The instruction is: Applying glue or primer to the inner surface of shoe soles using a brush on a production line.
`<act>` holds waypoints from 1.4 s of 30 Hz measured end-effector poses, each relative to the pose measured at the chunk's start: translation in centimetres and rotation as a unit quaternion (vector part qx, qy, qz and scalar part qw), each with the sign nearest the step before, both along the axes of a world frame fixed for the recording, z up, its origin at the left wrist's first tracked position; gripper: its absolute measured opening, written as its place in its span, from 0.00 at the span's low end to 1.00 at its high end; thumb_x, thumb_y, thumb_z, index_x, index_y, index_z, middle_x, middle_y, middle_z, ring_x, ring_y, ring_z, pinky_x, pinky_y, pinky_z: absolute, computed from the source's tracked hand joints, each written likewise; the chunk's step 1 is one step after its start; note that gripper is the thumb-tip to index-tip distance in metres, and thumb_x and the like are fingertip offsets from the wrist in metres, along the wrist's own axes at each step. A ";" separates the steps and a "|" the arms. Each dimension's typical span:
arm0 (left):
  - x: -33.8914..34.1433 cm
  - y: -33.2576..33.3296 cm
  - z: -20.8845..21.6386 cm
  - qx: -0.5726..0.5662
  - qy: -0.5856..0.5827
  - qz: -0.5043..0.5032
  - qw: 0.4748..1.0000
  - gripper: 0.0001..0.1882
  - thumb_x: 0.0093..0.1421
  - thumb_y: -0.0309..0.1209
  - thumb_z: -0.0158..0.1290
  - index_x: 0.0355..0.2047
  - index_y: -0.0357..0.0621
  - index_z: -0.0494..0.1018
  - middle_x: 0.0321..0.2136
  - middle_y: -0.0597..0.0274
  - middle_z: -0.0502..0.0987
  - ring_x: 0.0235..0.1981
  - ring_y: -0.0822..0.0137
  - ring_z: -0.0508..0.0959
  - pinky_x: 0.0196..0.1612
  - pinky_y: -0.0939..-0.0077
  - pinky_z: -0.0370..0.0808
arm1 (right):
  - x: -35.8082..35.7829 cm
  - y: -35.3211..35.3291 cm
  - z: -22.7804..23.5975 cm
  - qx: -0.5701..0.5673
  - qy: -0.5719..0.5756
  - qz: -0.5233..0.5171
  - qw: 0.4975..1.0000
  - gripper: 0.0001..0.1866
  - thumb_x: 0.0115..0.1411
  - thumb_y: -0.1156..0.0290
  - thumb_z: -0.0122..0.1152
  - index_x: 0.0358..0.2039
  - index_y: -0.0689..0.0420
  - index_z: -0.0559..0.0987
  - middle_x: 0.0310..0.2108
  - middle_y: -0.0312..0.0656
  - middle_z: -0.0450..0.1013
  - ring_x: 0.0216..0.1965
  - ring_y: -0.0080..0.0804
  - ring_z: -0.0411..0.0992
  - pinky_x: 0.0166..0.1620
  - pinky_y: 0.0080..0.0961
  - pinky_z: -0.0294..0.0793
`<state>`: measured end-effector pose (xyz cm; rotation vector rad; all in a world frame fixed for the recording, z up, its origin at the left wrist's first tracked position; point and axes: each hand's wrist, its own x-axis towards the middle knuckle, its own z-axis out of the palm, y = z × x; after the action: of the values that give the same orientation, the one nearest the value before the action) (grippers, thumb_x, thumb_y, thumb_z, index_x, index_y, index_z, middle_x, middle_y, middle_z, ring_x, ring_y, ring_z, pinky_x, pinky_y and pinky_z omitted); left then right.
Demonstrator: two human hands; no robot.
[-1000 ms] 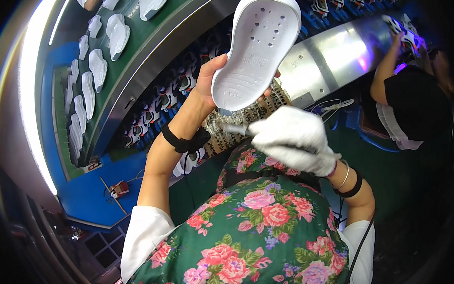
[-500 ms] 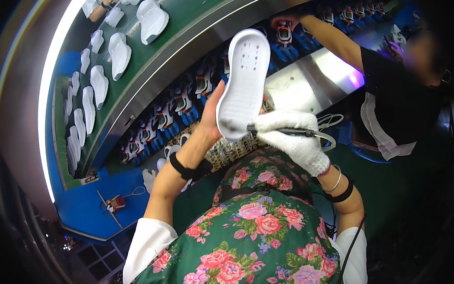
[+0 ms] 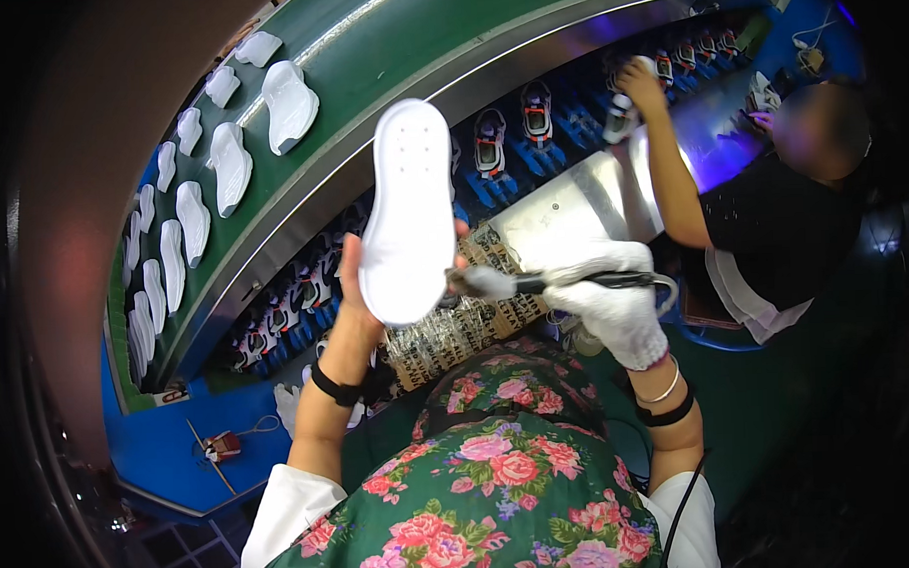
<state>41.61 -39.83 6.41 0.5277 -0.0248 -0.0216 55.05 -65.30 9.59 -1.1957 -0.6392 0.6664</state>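
Note:
A white shoe sole (image 3: 409, 215) with small holes near its top end is held upright in my bare left hand (image 3: 355, 299), fingers wrapped round behind it. My right hand (image 3: 611, 304), in a white knitted glove, is closed round the black handle of a brush (image 3: 487, 283). A pale tube or cable bends from the handle's rear. The brush's bristle end lies at the sole's lower right edge; whether it touches cannot be made out.
A green conveyor belt (image 3: 366, 47) carries several white soles (image 3: 230, 170). Beneath it, shoe uppers (image 3: 489, 143) stand on blue holders beside a metal plate (image 3: 562, 202). A co-worker (image 3: 782, 212) reaches in at right. A printed, film-wrapped bundle (image 3: 447, 341) lies before me; a blue table (image 3: 160, 455) stands left.
The sole has moved left and lower in view. The brush has gone from over its lower end to its right edge. The co-worker's arm has shifted, hand now at a shoe.

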 end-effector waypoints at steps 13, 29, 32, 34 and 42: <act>15.6 13.5 3.4 -0.305 0.044 0.232 0.923 0.45 0.69 0.61 0.27 0.69 0.31 0.45 0.68 0.34 0.47 0.68 0.36 0.53 0.65 0.47 0.66 | 0.7 -0.4 -6.1 -0.015 0.150 -0.061 0.987 0.08 0.54 0.81 0.65 0.36 0.65 0.84 0.35 0.41 0.81 0.36 0.23 0.78 0.44 0.21 0.77; 38.9 5.3 6.6 0.516 0.130 0.147 0.834 0.30 0.67 0.42 0.51 0.61 0.31 0.63 0.49 0.46 0.74 0.48 0.59 0.78 0.49 0.70 0.76 | 4.6 -4.3 -8.9 0.052 0.312 -0.174 0.933 0.09 0.53 0.85 0.60 0.35 0.65 0.84 0.38 0.50 0.81 0.29 0.26 0.77 0.34 0.17 0.76; 45.9 10.4 6.3 0.833 0.046 0.178 0.521 0.37 0.63 0.45 0.55 0.66 0.38 0.59 0.50 0.42 0.74 0.45 0.62 0.79 0.46 0.70 0.77 | 4.3 -4.3 -8.5 0.069 0.325 -0.181 0.926 0.09 0.53 0.84 0.60 0.35 0.66 0.84 0.36 0.49 0.82 0.27 0.23 0.75 0.34 0.17 0.75; 49.7 11.7 6.3 0.877 0.050 0.181 0.443 0.40 0.60 0.46 0.58 0.66 0.38 0.59 0.49 0.38 0.75 0.38 0.62 0.81 0.39 0.68 0.79 | 3.8 -4.8 -9.1 0.069 0.329 -0.204 0.920 0.09 0.53 0.84 0.60 0.35 0.66 0.84 0.36 0.48 0.82 0.25 0.22 0.73 0.34 0.17 0.74; 51.0 13.0 6.1 0.862 0.191 0.126 0.453 0.26 0.54 0.41 0.66 0.47 0.40 0.71 0.32 0.51 0.79 0.24 0.64 0.81 0.26 0.71 0.80 | 3.1 -6.7 -11.2 0.020 0.343 -0.219 0.913 0.10 0.55 0.82 0.62 0.39 0.67 0.83 0.34 0.43 0.81 0.30 0.23 0.75 0.37 0.17 0.74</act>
<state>92.63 -26.84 12.49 2.6310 0.6120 0.1560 58.15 -72.02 -1.57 -0.9314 0.2055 0.6268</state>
